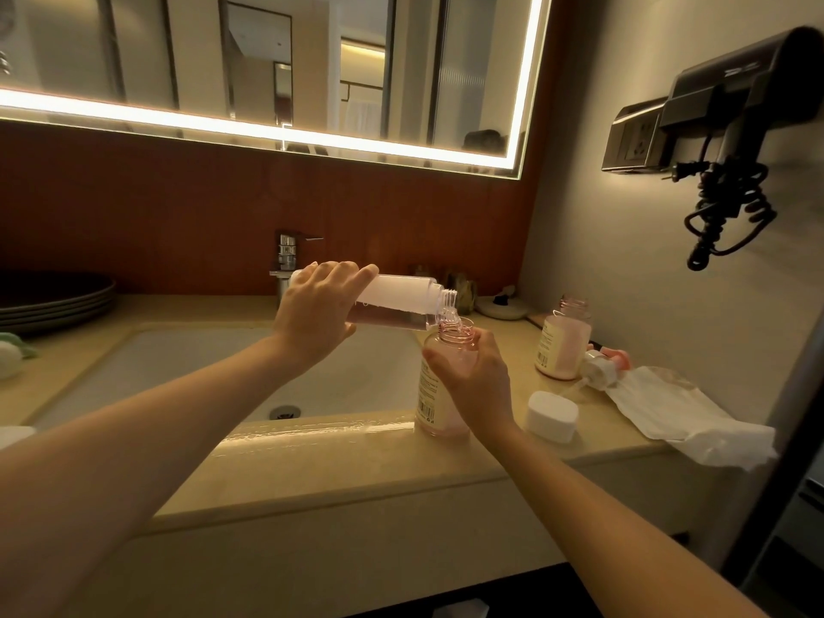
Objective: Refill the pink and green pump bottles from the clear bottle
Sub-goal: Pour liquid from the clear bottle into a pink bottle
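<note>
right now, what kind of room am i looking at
Probably a hotel bathroom, at the vanity: a sink set into the counter with a faucet behind it, a backlit mirror above, and a wall-mounted hair dryer with a coiled cord beside a socket.

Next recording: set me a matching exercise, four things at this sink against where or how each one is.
Things:
1. clear bottle
2. near pink bottle
3. white cap
4. hair dryer

States:
A. mounted on the wall
B. tipped over, gripped by the left hand
C. on the counter, untouched
D. upright, held by the right hand

Pairs: 1-B, 2-D, 3-C, 4-A
</note>
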The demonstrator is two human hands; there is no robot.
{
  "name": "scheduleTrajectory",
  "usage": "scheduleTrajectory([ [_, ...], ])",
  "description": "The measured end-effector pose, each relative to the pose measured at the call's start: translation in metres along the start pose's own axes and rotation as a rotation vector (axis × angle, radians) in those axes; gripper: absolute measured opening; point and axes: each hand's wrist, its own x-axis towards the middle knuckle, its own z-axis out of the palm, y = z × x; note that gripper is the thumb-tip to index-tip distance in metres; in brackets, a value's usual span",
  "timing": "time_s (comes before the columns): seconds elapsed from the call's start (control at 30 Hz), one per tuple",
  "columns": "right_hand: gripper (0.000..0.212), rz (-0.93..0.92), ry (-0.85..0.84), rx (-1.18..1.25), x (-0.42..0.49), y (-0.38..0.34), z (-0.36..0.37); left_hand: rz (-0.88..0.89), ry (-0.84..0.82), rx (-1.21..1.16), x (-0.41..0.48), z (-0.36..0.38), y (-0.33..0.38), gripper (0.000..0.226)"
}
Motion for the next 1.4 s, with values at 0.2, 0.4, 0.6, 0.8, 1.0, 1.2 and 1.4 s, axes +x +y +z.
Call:
scheduleTrajectory([
  [0.2, 0.056, -0.013, 0.014, -0.013, 0.0001, 0.0006, 0.0005, 0.003, 0.016, 0.009, 0.0010, -0.0011, -0.0003, 0.076],
  [0.4, 0.058, -0.008, 0.009, -0.011, 0.0003, 0.0006, 0.0005, 0.009, 0.015, 0.018, 0.0016, -0.0015, -0.0002, 0.077],
  [0.6, 0.059, 0.002, 0.006, -0.008, 0.0002, 0.0007, 0.0006, 0.019, 0.023, 0.024, 0.0021, 0.0001, -0.0020, 0.080],
  [0.8, 0.060, 0.006, 0.006, -0.012, 0.0003, 0.0013, 0.0012, 0.030, 0.024, 0.034, 0.0024, 0.0013, -0.0028, 0.081],
  [1.0, 0.060, 0.001, 0.013, -0.015, 0.0002, 0.0013, 0.0012, 0.036, 0.034, 0.032, 0.0025, -0.0003, -0.0031, 0.080],
  [1.2, 0.059, -0.001, 0.011, -0.016, -0.0002, 0.0024, 0.0013, 0.040, 0.039, 0.046, 0.0028, -0.0016, -0.0026, 0.082],
  [1.4, 0.061, 0.000, 0.012, -0.017, -0.0001, 0.0023, 0.0018, 0.051, 0.030, 0.055, 0.0036, -0.0028, -0.0034, 0.083],
])
